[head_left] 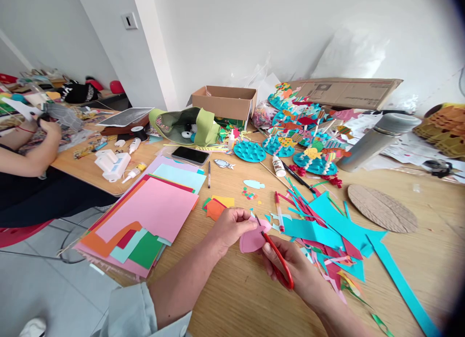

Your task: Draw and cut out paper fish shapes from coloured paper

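My left hand [231, 229] pinches a small piece of pink paper [250, 240] between thumb and fingers, above the front of the table. Red-handled scissors [279, 260] are gripped in my right hand [290, 267], their blades lying across the pink paper. A pencil-like outline shows along the paper's edge. Just beyond my hands lie a pale blue fish-shaped cutout [254, 184], tiny coloured paper dots [249, 193] and orange paper pieces [215, 208]. To the right of the scissors, a red pen [279, 211] rests beside turquoise paper scraps [308, 230].
Coloured paper sheets [156, 206] are stacked at left, near a phone [191, 155]. Paper-fish decorations on turquoise bases [250, 151] stand at the back, beside a metal bottle [378, 143]. An oval cardboard piece [382, 208] lies right. Another person's arm [32, 153] is at far left.
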### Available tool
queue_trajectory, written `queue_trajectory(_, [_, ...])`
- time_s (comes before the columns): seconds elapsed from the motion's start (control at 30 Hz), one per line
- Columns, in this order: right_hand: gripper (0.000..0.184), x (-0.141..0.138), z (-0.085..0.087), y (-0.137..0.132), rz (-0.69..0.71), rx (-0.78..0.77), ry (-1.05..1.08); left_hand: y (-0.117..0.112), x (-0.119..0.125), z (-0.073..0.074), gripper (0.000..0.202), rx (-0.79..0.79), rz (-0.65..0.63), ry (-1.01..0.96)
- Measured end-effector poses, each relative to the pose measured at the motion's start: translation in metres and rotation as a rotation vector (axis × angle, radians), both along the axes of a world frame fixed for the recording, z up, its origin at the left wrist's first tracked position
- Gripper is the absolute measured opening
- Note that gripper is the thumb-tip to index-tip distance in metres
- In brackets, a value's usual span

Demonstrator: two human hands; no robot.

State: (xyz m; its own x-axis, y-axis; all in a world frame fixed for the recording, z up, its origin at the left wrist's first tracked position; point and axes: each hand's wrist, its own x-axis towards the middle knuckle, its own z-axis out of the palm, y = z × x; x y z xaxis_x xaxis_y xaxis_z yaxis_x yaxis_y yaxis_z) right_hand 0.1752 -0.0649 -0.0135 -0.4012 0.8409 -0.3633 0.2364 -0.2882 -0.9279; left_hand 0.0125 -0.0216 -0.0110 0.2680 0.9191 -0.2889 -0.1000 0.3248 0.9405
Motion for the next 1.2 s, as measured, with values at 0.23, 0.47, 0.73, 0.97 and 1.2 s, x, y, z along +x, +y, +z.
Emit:
queue_trajectory(0.23, [0.051,0.0005,-0.0001,0.0012,0.007,0.02,-0.014,0.0002,0.0006,0.004,0.022,-0.033,0.043,-0.037])
queue_trajectory(0.47, [0.051,-0.0001,0.0016,0.0005,0.004,0.01,-0.009,0.0006,0.0009,0.0028,0.02,-0.049,0.057,-0.057])
queue_trajectory(0.73, [0.053,0.0002,0.0001,0.0016,0.004,0.01,-0.005,0.0009,-0.0004,0.0013,0.024,-0.079,0.04,-0.099])
queue_trajectory(0.97, [0.052,-0.0003,0.0016,0.0015,-0.002,0.028,-0.008,0.0018,-0.0021,0.0004,0.025,-0.131,0.007,-0.16])
queue_trajectory(1.2, [0.05,-0.0001,0.0028,0.0009,0.002,0.023,-0.012,0.0041,-0.0049,0.0033,0.035,-0.191,-0.021,-0.092])
